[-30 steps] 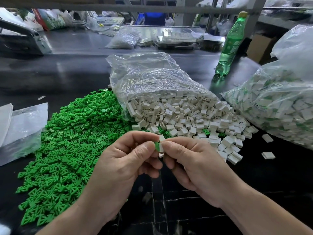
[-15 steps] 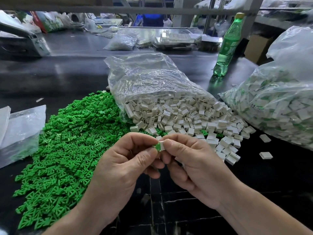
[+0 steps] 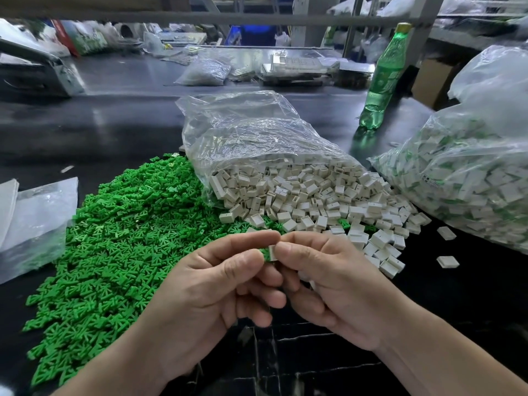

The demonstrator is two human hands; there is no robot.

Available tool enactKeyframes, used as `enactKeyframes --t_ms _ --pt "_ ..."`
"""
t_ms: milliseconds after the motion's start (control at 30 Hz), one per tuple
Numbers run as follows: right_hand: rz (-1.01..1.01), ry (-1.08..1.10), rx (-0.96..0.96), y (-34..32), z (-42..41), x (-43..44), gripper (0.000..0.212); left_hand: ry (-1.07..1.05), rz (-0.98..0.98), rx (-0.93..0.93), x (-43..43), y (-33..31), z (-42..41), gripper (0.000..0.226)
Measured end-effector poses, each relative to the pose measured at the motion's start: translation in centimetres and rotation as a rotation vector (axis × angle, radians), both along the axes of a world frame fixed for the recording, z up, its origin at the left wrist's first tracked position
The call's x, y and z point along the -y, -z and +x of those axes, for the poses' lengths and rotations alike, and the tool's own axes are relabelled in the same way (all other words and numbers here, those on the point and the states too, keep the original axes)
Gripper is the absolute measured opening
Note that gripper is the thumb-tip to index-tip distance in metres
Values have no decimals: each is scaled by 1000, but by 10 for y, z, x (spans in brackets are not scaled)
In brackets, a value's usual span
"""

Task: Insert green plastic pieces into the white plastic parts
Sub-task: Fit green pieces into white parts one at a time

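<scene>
Two plastic parts held together at the fingertips.
A green piece (image 3: 265,252) is pinched by the left hand (image 3: 217,284), a white part (image 3: 273,252) by the right hand (image 3: 328,284).

Pretty cluttered workshop tbh. Long black table (image 3: 120,130), glossy, with pale glare streaks on it. A grey metal rail (image 3: 200,18) runs across the top, an upright post (image 3: 305,21) stands behind, and a cardboard box (image 3: 431,81) sits off right.

Bright overhead light, wide-angle edge distortion
</scene>
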State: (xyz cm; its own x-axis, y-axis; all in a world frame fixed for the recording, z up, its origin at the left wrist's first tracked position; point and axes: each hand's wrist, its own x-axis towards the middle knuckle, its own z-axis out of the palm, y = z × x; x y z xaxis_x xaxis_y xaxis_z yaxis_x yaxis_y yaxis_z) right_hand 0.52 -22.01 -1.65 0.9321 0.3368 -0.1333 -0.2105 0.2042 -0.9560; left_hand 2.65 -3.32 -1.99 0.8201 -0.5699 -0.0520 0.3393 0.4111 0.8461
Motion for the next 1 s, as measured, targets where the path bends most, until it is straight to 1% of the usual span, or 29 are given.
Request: enactKeyframes --t_ms 133,200,300,367,467,533,633,733,767,900,967,1000 --pt "97 -39 -36 0 -1 -1 20 76 -102 -70 0 -1 -1 52" --pt "105 -62 -49 1 0 -1 20 88 -121 -109 0 -1 -2 50" --pt "96 -77 -72 3 1 -2 37 58 -122 -160 2 0 -2 51" --pt "130 -71 -70 3 0 -4 36 38 -143 -170 4 1 -2 53" --pt "165 -69 -58 4 0 -5 31 21 -161 -154 5 1 -4 50" --pt "140 -51 -49 4 -2 -8 32 -6 -135 -132 6 1 -3 49" --pt "97 17 -40 5 -4 -13 24 -79 -82 -98 10 2 -3 46" --pt "72 44 -42 4 -6 -15 21 -135 -53 -77 11 2 -5 31" --pt "66 44 -41 4 -6 -16 20 -137 -52 -73 11 2 -5 29" --pt "118 53 -25 2 -7 -19 19 -132 -76 -57 9 2 -6 30" --pt "144 58 -22 1 -5 -18 21 -114 -88 -17 8 2 -4 41" --pt "143 56 -21 1 -5 -17 22 -114 -75 14 8 3 -4 42"
